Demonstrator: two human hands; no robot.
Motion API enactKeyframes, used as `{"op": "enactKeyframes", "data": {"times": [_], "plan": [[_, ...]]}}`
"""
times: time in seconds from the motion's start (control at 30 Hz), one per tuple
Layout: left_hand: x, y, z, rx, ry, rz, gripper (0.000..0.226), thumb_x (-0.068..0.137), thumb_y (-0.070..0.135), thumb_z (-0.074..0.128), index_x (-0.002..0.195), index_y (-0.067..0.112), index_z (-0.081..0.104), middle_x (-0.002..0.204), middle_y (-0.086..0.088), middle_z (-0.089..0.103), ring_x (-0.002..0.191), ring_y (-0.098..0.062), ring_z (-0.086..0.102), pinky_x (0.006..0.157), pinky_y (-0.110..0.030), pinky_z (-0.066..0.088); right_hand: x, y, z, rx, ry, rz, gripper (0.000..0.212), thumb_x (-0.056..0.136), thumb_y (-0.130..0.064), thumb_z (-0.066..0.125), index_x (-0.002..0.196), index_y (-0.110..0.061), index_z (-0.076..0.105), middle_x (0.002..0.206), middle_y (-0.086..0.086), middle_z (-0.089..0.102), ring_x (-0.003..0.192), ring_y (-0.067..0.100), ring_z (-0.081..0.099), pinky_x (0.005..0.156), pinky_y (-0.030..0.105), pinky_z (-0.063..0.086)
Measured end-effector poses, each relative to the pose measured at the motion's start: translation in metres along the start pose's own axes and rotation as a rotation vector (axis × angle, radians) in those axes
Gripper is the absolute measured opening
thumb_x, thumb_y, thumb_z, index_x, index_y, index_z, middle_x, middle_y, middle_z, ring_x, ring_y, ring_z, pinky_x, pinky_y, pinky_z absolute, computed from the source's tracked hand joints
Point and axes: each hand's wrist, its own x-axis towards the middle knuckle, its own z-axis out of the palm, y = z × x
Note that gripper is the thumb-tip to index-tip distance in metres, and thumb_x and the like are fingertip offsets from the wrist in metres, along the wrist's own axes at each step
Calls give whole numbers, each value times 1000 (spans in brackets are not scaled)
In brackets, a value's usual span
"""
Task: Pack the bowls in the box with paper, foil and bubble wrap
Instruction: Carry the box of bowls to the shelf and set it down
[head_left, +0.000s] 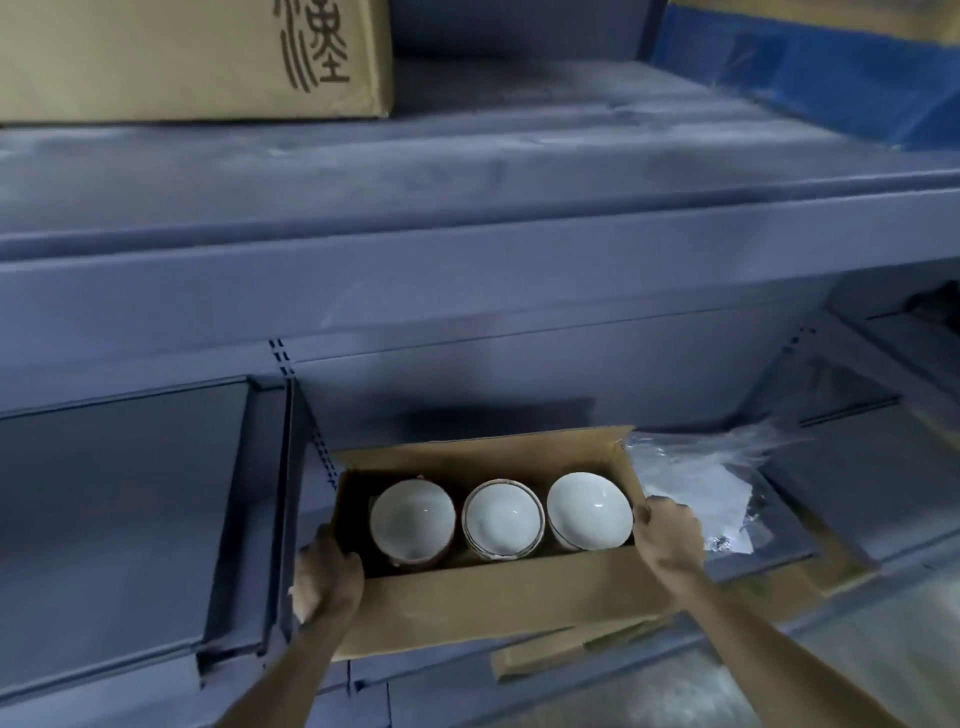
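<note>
An open cardboard box (498, 597) sits on a low blue-grey metal shelf (769, 582) in the head view. Three white bowls stand side by side inside it: the left bowl (413, 517), the middle bowl (503, 519) and the right bowl (589, 510). They look like stacks, with rims showing underneath. My left hand (327, 582) grips the box's left front corner. My right hand (670, 535) grips its right edge. Clear plastic wrap and white paper (696, 488) lie on the shelf just right of the box.
A shelf upright (283, 493) stands just left of the box. A wide upper shelf (467, 171) runs overhead, carrying a large printed carton (192, 57) and a blue wrapped bundle (831, 78). Flat cardboard pieces (540, 657) stick out under the box.
</note>
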Motion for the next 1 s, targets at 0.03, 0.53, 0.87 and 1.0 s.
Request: {"op": "enactKeyframes", "data": {"times": [0.03, 0.53, 0.87, 1.0], "plan": [[1, -5, 5, -10, -4, -8, 27, 98, 10, 48, 121, 4, 59, 110, -23, 67, 99, -41, 66, 79, -52, 55, 2, 0, 8, -12, -2, -15, 22, 95, -13, 51, 79, -4, 62, 89, 23, 70, 88, 45, 64, 67, 40, 37], [20, -71, 85, 34, 9, -91, 23, 90, 14, 58, 111, 10, 64, 95, -16, 68, 90, -36, 66, 74, -41, 52, 21, 4, 96, -66, -27, -91, 24, 96, -17, 49, 81, -7, 66, 90, 20, 70, 90, 41, 65, 73, 39, 47], [20, -82, 110, -32, 96, -56, 26, 86, 10, 58, 110, 10, 66, 92, -17, 70, 88, -40, 67, 76, -44, 54, 34, 0, 115, -87, -27, -120, 23, 97, -17, 50, 92, -5, 69, 95, 18, 71, 95, 39, 65, 78, 38, 48], [14, -85, 114, -14, 115, -40, 25, 86, 16, 58, 111, 13, 61, 97, -14, 70, 94, -38, 67, 80, -42, 55, 32, 8, 119, -63, -45, -154, 22, 96, -18, 52, 76, -14, 60, 79, 10, 65, 78, 35, 61, 68, 36, 45]]}}
